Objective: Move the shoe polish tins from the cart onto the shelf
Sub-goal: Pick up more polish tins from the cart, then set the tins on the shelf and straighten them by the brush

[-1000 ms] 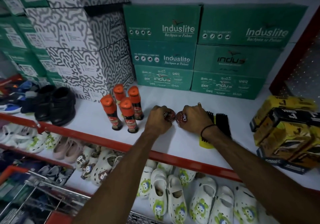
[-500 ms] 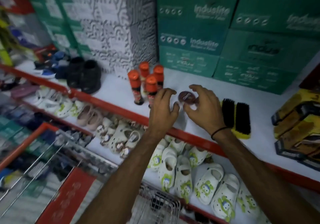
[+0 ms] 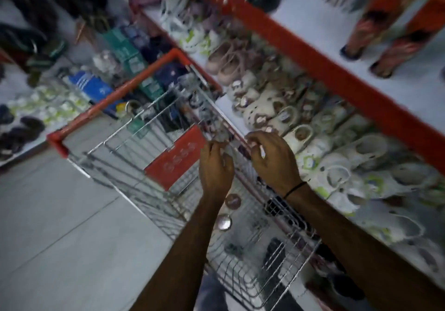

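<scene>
The view is blurred and points down into a wire shopping cart with a red rim. Two round shoe polish tins lie on the cart's floor: a brownish tin and a shiny tin just below it. My left hand hovers over the cart above the tins, fingers loosely apart, holding nothing. My right hand, with a black band on the wrist, hangs over the cart's right side, fingers curled but empty. The white shelf with its red edge runs across the upper right.
Orange-capped polish bottles stand on the shelf at top right. A lower shelf of white and green clogs lies right of the cart. Dark items sit in the cart. Grey floor tiles spread to the left.
Both hands have let go of the tins on the shelf and dropped down over the cart. My view has swung from the shelf down to the cart.
</scene>
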